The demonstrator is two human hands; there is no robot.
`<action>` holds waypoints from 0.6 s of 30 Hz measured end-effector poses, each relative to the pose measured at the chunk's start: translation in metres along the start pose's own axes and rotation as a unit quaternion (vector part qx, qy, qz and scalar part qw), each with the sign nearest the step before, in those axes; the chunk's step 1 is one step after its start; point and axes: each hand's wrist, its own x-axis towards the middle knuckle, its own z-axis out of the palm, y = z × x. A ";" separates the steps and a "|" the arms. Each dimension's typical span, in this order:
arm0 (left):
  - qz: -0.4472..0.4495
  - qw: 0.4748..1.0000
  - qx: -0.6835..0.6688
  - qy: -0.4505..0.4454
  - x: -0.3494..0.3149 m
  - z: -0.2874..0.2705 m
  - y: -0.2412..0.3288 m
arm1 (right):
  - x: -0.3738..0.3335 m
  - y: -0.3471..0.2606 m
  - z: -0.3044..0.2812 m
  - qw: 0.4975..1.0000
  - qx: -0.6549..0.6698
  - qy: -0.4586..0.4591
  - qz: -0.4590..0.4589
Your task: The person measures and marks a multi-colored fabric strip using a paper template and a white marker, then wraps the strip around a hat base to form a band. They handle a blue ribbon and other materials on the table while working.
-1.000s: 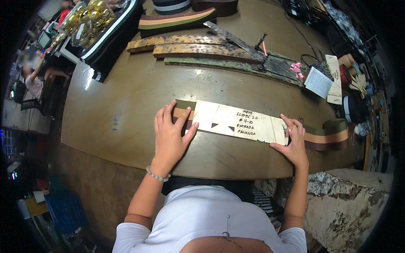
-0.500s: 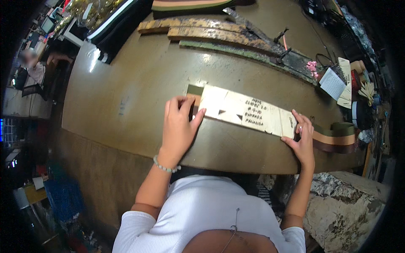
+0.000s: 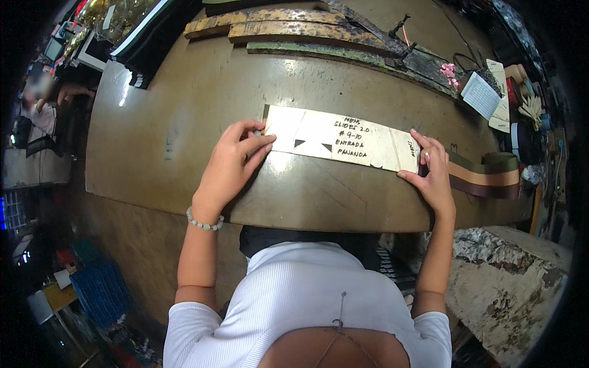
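A long cream card template (image 3: 314, 126) with dark handwriting and notches lies flat on the table in front of me. It covers part of a striped strap (image 3: 486, 176) in green, tan and brown. The strap emerges past the template's right end and curls up on edge; only a thin sliver of it shows at the left end. My left hand (image 3: 226, 161) is closed in a pinch at the template's left end, beside that sliver. At the other end, my right hand (image 3: 434, 175) grips the template between thumb and fingers; some fingertips are hidden.
Wooden bars (image 3: 307, 35) and a dark metal strip with upright clamps (image 3: 402, 46) lie across the far side of the brown table (image 3: 184, 165). A paper pad (image 3: 481, 96) and pink bits (image 3: 449, 75) sit at right. A person works at far left.
The template has slid left along the strap, so much less of the strap's left end shows. My left hand's fingers have moved to that edge. The whole view has also shifted slightly.
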 end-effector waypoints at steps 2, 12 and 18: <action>0.037 0.999 0.012 -0.014 0.000 -0.006 -0.002 | -0.001 0.000 0.000 1.000 -0.010 0.000 -0.023; 0.027 0.996 0.054 -0.061 0.001 -0.008 -0.004 | -0.003 0.020 0.006 0.992 0.068 0.051 -0.097; 0.008 1.000 0.026 -0.012 -0.010 -0.001 -0.007 | -0.003 0.015 0.014 0.991 0.093 0.053 -0.083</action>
